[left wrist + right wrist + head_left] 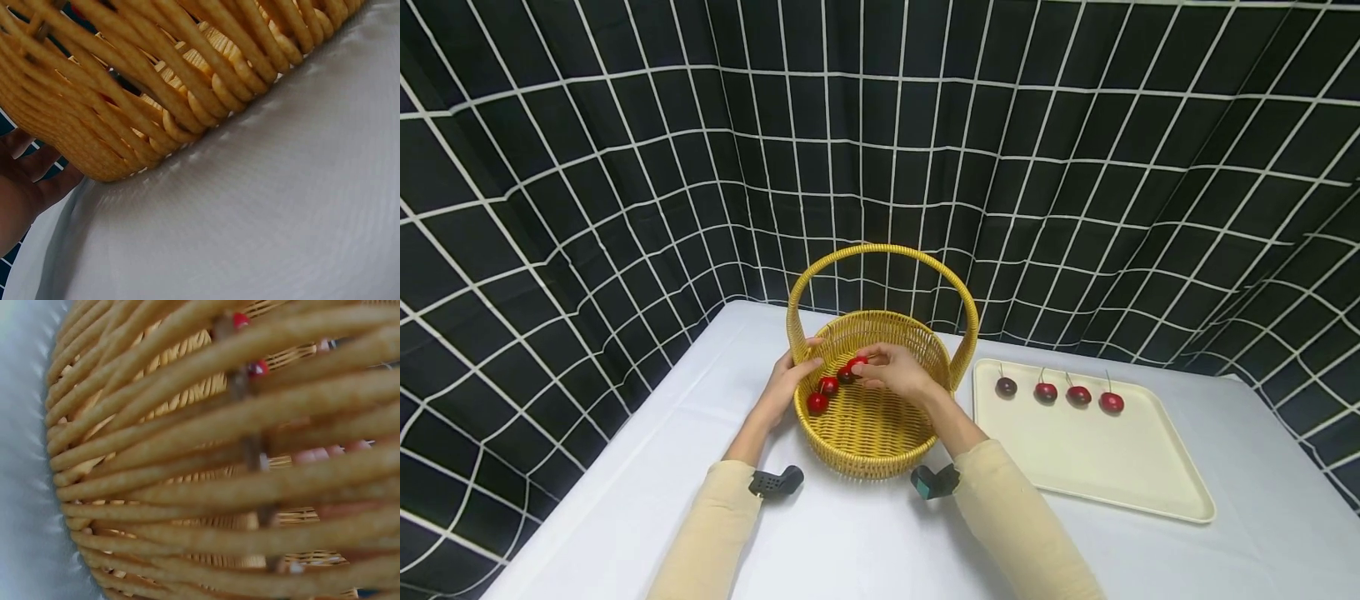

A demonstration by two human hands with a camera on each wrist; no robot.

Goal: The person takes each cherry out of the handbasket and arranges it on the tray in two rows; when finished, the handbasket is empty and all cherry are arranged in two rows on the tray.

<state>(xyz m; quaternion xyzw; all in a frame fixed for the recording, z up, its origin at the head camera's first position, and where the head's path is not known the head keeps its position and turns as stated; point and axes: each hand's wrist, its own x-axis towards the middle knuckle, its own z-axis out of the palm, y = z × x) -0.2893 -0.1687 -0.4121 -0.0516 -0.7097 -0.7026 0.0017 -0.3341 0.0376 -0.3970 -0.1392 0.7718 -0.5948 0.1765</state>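
Note:
A yellow wicker basket (872, 462) with a tall arched handle stands on the white-covered table. My left hand (781, 387) holds its left rim, thumb over the edge and fingers along the outside; in the left wrist view those fingers (59, 181) lie against the weave. Inside the basket, my right hand (898, 375) pinches a red cherry (857, 363) between thumb and fingertips, low near the left side. Right beside it lies a dark cherry (846, 376), then a red cherry (828, 386) and another red cherry (817, 403) along the left wall. In the right wrist view, basket strands mostly hide the hand.
A cream tray (1120, 467) lies right of the basket, with several stemmed cherries in a row near its far edge, a dark cherry (1006, 387) leftmost. A black curtain (880, 150) with a white grid hangs behind and at both sides of the table (865, 542).

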